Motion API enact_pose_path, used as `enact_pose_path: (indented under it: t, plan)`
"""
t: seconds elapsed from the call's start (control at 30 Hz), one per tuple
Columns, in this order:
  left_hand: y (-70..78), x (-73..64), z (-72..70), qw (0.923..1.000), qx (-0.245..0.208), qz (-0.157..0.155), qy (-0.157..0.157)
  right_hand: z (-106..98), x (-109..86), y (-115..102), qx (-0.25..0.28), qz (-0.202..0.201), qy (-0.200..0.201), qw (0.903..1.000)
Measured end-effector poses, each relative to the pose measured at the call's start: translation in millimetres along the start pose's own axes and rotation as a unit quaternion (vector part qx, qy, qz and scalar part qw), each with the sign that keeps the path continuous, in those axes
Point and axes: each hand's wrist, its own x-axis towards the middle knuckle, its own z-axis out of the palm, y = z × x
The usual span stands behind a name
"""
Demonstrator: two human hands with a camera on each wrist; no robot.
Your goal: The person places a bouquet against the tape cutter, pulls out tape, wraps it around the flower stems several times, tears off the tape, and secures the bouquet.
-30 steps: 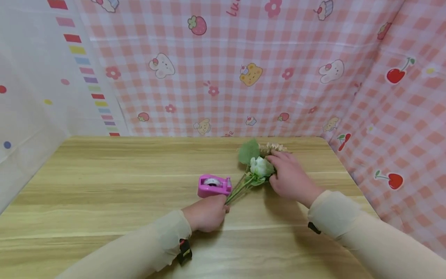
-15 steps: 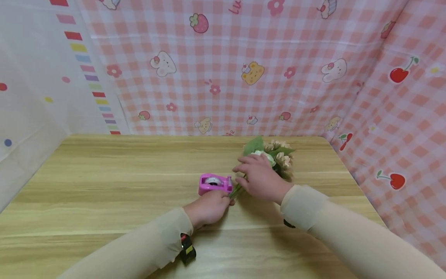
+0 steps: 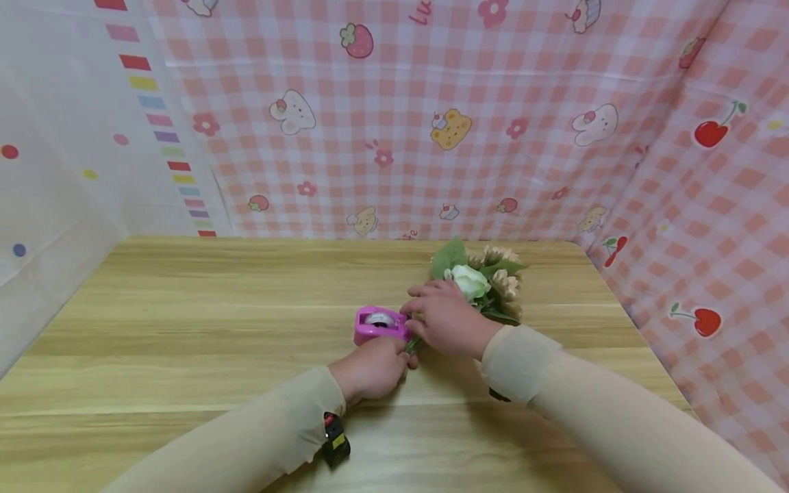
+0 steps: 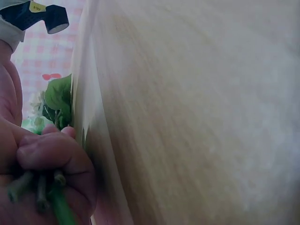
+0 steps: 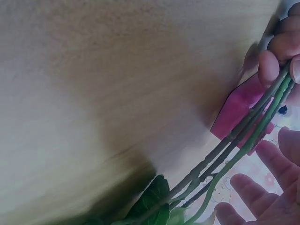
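Note:
My left hand (image 3: 372, 370) grips a bundle of artificial flower stems near their lower ends. The cut stem ends (image 4: 58, 204) poke out of the curled fingers in the left wrist view. A white rose (image 3: 470, 282), beige blossoms (image 3: 507, 282) and green leaves (image 3: 450, 256) form the bouquet's head at the far right. Above the stems (image 5: 229, 147), my right hand (image 3: 453, 320) hovers with fingers spread and fairly straight, holding nothing. Its fingertips lie close to a pink tape dispenser (image 3: 365, 333), which stands just beyond the left hand with a roll of tape in it.
A wooden tabletop (image 3: 216, 308) carries everything. Behind it hangs a pink checked cloth (image 3: 345, 137) with cartoon prints, another checked cloth (image 3: 733, 226) closes the right side, and a white cloth (image 3: 55, 123) the left.
My right hand has moved left from the blossoms, passing over the rose to the stems beside the tape dispenser. Beige blossoms and the rose show more fully. The left hand keeps its grip, shifting slightly.

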Motion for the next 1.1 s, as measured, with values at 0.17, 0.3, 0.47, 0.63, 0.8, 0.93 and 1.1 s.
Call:
enact_pose_path:
  t: [0.17, 0.3, 0.47, 0.63, 0.8, 0.93, 1.1]
  plan:
    - [-1.6, 2.4, -0.6, 0.9998, -0.005, 0.003, -0.02, 2.5, 2.7, -0.8, -0.004, 0.006, -0.01, 0.9999]
    - [-3.4, 4.0, -1.7, 0.9992, 0.032, 0.017, -0.019, 3.1, 4.1, -1.6, 0.001, 0.007, -0.011, 0.9999]
    - [-4.6, 6.6, -3.4, 0.9996, 0.015, 0.009, -0.021, 2.4, 5.3, -2.3, 0.008, 0.011, -0.017, 0.9998]
    - [-5.4, 7.9, -2.2, 0.9999, -0.001, 0.008, -0.01, 1.8, 6.2, -3.1, 0.003, 0.01, -0.02, 0.9997]
    - [-5.8, 7.8, 0.5, 0.9999, 0.0, 0.012, 0.004, 0.4, 7.3, -5.0, -0.002, 0.006, -0.022, 0.9997]
    - [-4.9, 7.4, 1.8, 0.9999, 0.004, 0.009, 0.009, 0.5, 8.6, -5.7, -0.001, 0.009, -0.024, 0.9997]
    - [-4.3, 7.3, 3.1, 0.9998, 0.006, 0.01, 0.014, 2.1, 9.9, -5.3, 0.002, 0.014, -0.027, 0.9995]
